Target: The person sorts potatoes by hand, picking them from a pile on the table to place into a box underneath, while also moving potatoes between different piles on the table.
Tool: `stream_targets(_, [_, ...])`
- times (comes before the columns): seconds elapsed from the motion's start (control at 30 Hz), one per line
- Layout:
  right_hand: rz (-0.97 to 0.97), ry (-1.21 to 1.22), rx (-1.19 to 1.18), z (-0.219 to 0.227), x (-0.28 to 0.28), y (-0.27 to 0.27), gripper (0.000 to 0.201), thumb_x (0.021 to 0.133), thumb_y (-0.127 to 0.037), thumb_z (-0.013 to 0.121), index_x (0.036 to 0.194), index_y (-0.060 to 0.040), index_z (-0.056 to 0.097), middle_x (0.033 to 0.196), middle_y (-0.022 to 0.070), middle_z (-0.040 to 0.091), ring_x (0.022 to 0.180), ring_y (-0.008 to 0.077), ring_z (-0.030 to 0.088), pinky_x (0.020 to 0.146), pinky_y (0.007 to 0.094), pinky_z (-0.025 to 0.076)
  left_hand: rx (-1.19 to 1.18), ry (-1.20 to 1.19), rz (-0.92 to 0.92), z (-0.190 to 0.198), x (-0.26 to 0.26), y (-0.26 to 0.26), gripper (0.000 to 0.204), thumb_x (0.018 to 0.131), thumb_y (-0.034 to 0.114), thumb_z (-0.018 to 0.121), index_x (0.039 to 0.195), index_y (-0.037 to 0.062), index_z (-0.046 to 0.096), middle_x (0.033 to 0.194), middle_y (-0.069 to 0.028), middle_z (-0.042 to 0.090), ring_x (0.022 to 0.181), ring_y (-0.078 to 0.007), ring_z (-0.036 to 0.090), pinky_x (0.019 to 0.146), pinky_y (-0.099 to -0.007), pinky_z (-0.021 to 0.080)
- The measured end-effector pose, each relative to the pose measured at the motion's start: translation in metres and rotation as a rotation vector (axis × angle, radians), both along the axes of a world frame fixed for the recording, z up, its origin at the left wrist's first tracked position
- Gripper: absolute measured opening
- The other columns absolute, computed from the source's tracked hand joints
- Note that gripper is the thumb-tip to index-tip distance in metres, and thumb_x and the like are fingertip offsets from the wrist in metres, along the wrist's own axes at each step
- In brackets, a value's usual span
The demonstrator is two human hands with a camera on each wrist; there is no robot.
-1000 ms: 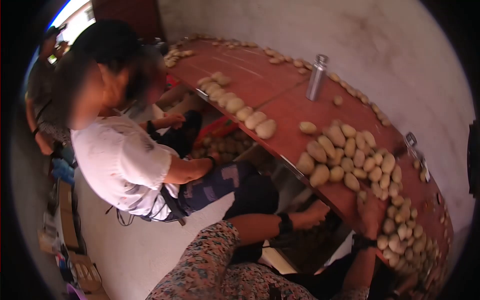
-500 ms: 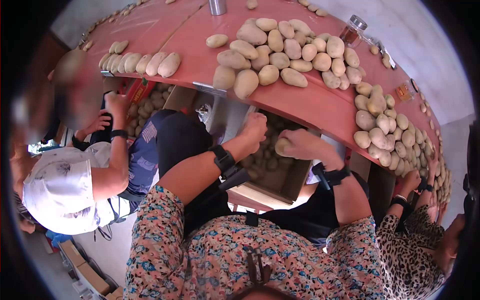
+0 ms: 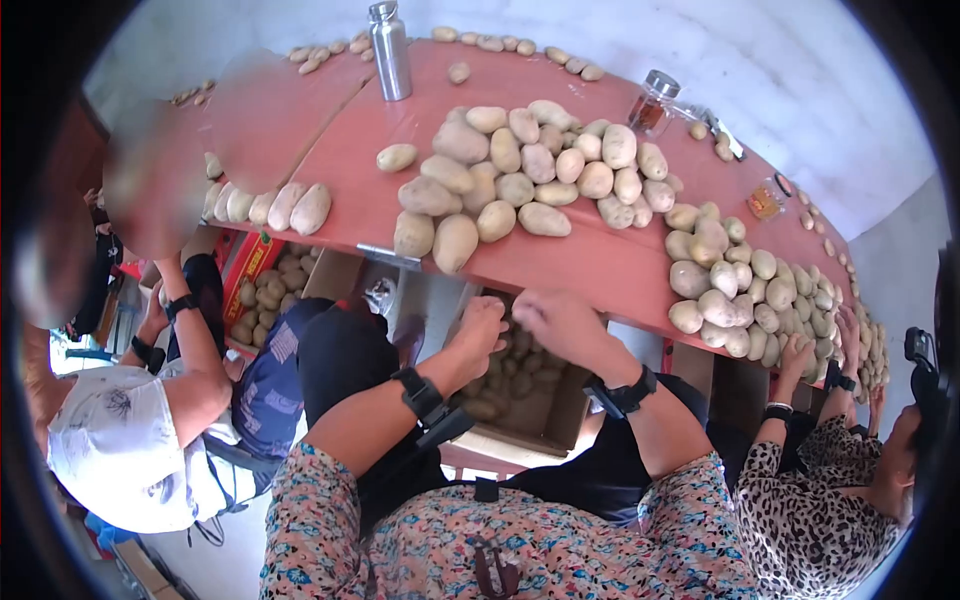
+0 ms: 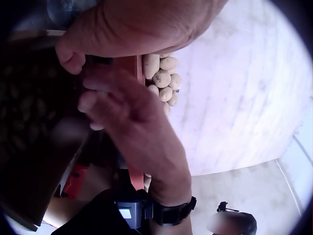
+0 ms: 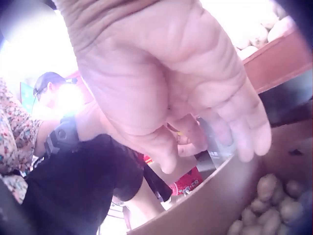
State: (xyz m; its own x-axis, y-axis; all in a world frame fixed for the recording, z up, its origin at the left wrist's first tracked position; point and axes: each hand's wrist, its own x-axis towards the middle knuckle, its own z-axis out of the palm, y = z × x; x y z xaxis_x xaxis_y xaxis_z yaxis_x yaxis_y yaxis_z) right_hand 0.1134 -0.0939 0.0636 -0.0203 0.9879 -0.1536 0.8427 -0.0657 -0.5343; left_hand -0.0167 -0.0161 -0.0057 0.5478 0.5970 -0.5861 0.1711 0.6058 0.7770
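Over an open cardboard box [image 3: 535, 440] below the table edge, my two hands are close together. My right hand [image 3: 560, 325] is blurred in the head view. In the right wrist view, its palm is bare and its fingers [image 5: 242, 132] hang loosely bent, with no potato against them. My left hand [image 3: 478, 335] hovers at the box's left side with loosely curled fingers, and no held thing shows. Potatoes [image 5: 266, 215] lie inside the box under the hands. A large heap of potatoes [image 3: 515, 188] covers the table in front of me.
On the red table [image 3: 335, 160] stand a steel bottle [image 3: 390, 55] and a lidded glass jar [image 3: 652, 105]. More potatoes [image 3: 735, 275] are heaped to the right. A person in white [image 3: 120, 440] sits at left; another in leopard print [image 3: 820, 510] works at right.
The view has swung from the person at left to the table and box. Half a second ago my right hand held a potato over the box; now the potato has left that hand.
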Motion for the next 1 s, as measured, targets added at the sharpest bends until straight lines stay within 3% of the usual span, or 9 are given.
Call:
stream_targets(0.07, [-0.337, 0.122, 0.323, 0.021, 0.015, 0.002, 0.017, 0.082, -0.017, 0.058, 0.092, -0.0037, 0.058, 0.072, 0.0118, 0.061, 0.075, 0.0281, 0.061, 0.070, 0.0400, 0.046, -0.024, 0.007, 0.006, 0.009, -0.002, -0.004, 0.033, 0.085, 0.024, 0.049, 0.115, 0.0115, 0.041, 0.106, -0.0036, 0.046, 0.094, -0.0185, 0.048, 0.072, -0.0349, 0.040])
stream_targets(0.13, [-0.440, 0.077, 0.560, 0.031, 0.044, 0.010, 0.019, 0.083, -0.016, 0.057, 0.097, -0.0031, 0.056, 0.086, 0.0138, 0.060, 0.080, 0.0286, 0.060, 0.073, 0.0390, 0.046, -0.035, -0.013, -0.003, 0.010, -0.002, -0.006, 0.033, 0.084, 0.021, 0.050, 0.114, 0.0110, 0.042, 0.105, -0.0039, 0.046, 0.093, -0.0178, 0.048, 0.072, -0.0345, 0.040])
stream_targets(0.33, [-0.832, -0.445, 0.553, 0.044, 0.096, 0.023, 0.045, 0.079, -0.019, 0.061, 0.118, -0.0039, 0.044, 0.120, 0.0215, 0.044, 0.109, 0.0365, 0.043, 0.090, 0.0459, 0.039, -0.018, 0.003, -0.084, 0.011, -0.001, -0.006, 0.031, 0.084, 0.019, 0.051, 0.112, 0.0102, 0.044, 0.102, -0.0023, 0.047, 0.092, -0.0161, 0.049, 0.072, -0.0334, 0.040])
stream_targets(0.47, [-0.926, -0.632, 0.522, 0.006, 0.153, 0.039, 0.050, 0.081, -0.023, 0.060, 0.123, -0.0029, 0.042, 0.129, 0.0253, 0.038, 0.121, 0.0389, 0.036, 0.099, 0.0465, 0.034, -0.008, -0.031, -0.122, 0.008, -0.001, -0.009, 0.028, 0.085, 0.023, 0.051, 0.110, 0.0109, 0.045, 0.101, -0.0020, 0.048, 0.092, -0.0158, 0.050, 0.071, -0.0350, 0.042])
stream_targets(0.57, [-0.708, -0.734, 0.454, -0.052, 0.224, 0.045, 0.042, 0.086, -0.026, 0.051, 0.119, -0.0007, 0.048, 0.127, 0.0241, 0.043, 0.121, 0.0372, 0.037, 0.102, 0.0458, 0.030, -0.016, -0.144, -0.170, -0.012, -0.002, -0.012, 0.028, 0.086, 0.031, 0.052, 0.108, 0.0146, 0.046, 0.100, -0.0017, 0.049, 0.088, -0.0162, 0.051, 0.070, -0.0355, 0.044])
stream_targets(0.73, [-0.656, -0.514, 0.579, -0.027, 0.235, 0.039, 0.033, 0.084, -0.015, 0.055, 0.110, 0.0055, 0.053, 0.106, 0.0218, 0.058, 0.098, 0.0392, 0.053, 0.090, 0.0426, 0.040, 0.024, -0.069, -0.179, -0.021, 0.010, -0.011, 0.019, 0.086, 0.026, 0.050, 0.099, 0.0131, 0.046, 0.085, -0.0006, 0.046, 0.070, -0.0088, 0.043, 0.053, -0.0238, 0.037])
stream_targets(0.8, [-0.885, -0.426, 0.439, -0.031, 0.244, 0.042, 0.043, 0.084, -0.017, 0.057, 0.120, 0.0050, 0.046, 0.115, 0.0222, 0.054, 0.103, 0.0392, 0.051, 0.090, 0.0426, 0.039, 0.023, -0.063, -0.161, -0.018, 0.005, -0.008, 0.018, 0.086, 0.026, 0.050, 0.097, 0.0128, 0.046, 0.083, -0.0008, 0.045, 0.067, -0.0087, 0.042, 0.052, -0.0236, 0.037])
stream_targets(0.9, [-0.997, -0.417, 0.591, -0.037, 0.260, 0.049, 0.055, 0.084, -0.018, 0.057, 0.130, 0.0020, 0.035, 0.127, 0.0217, 0.045, 0.113, 0.0382, 0.046, 0.094, 0.0424, 0.038, 0.007, -0.069, -0.155, -0.001, 0.003, -0.013, 0.016, 0.086, 0.026, 0.049, 0.094, 0.0122, 0.047, 0.080, -0.0010, 0.045, 0.063, -0.0086, 0.041, 0.050, -0.0233, 0.036])
stream_targets(1.0, [-0.842, -0.435, 0.729, -0.017, 0.237, 0.053, 0.059, 0.085, -0.018, 0.056, 0.136, -0.0045, 0.029, 0.136, 0.0190, 0.036, 0.121, 0.0365, 0.039, 0.097, 0.0426, 0.036, 0.019, -0.065, -0.185, -0.008, 0.004, -0.003, 0.015, 0.086, 0.025, 0.049, 0.092, 0.0114, 0.046, 0.075, -0.0008, 0.045, 0.058, -0.0085, 0.039, 0.047, -0.0230, 0.034])
